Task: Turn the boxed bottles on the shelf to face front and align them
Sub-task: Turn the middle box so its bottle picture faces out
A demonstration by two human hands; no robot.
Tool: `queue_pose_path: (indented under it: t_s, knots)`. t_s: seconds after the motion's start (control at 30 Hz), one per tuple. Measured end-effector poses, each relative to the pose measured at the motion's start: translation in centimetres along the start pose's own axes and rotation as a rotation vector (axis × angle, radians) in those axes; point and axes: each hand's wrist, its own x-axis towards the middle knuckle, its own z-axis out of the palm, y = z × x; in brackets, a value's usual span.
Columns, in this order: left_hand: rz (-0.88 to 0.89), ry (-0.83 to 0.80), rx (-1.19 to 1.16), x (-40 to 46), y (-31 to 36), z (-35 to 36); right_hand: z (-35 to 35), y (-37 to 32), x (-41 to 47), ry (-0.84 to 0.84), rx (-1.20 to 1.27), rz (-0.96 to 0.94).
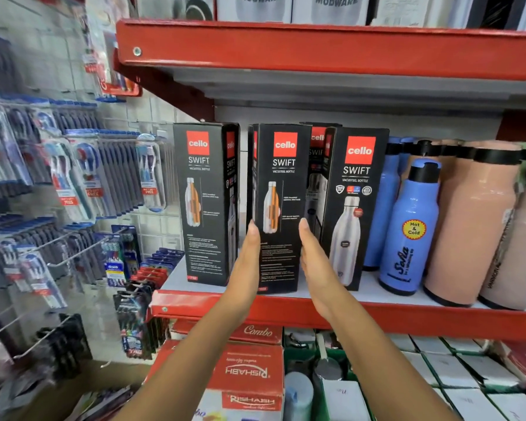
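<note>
Three black Cello Swift boxes stand at the front of the red-edged shelf [407, 317]. The left box [205, 205] stands apart, showing a cutaway bottle picture. The middle box [281, 208] shows the same picture; my left hand [246, 265] lies flat against its left side and my right hand [316, 265] flat against its right side, fingers straight. The right box [354, 208] shows a white bottle and touches my right hand's back. Another box [316, 177] stands behind, mostly hidden.
Blue bottles [410, 229] and pink bottles [471, 226] fill the shelf to the right. Toothbrush packs [73, 183] hang on pegs at the left. Red Rishabh boxes [249, 372] and white boxes [456, 372] sit below. An upper red shelf [316, 47] overhangs.
</note>
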Motion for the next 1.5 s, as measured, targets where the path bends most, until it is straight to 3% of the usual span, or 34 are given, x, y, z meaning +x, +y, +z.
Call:
queue_pose_path:
  t_s: [0.1, 0.3, 0.37, 0.47, 0.63, 0.9, 1.2, 1.5]
  knots:
    - [0.077, -0.020, 0.028, -0.6, 0.6, -0.5, 0.0, -1.0, -1.0, 0.020, -0.023, -0.070]
    - [0.440, 0.155, 0.061, -1.0, 0.9, -1.4, -0.6, -3.3, -3.4, -0.011, -0.044, -0.184]
    - [0.477, 0.208, 0.104, -0.9, 1.1, -1.5, -0.5, -4.0, -4.3, -0.018, -0.042, -0.196]
    - [0.412, 0.243, 0.080, -1.2, 1.7, -1.5, -0.7, -4.2, -4.9, -0.012, -0.069, -0.222]
    - [0.257, 0.145, -0.064, -1.6, 1.9, -1.1, -1.1, -3.1, -4.4, -0.029, -0.042, -0.212]
    - [0.276, 0.208, -0.017, 0.2, 1.4, -1.1, -1.8, -1.8, -1.1, -0.063, -0.185, -0.221]
    - [0.214, 0.254, 0.021, 3.2, -0.7, -1.1, -2.1, 0.6, 2.3, 0.174, -0.313, -0.312]
    - [0.187, 0.235, 0.046, 4.8, -2.8, -1.7, -1.5, 2.2, 3.7, 0.195, -0.359, -0.296]
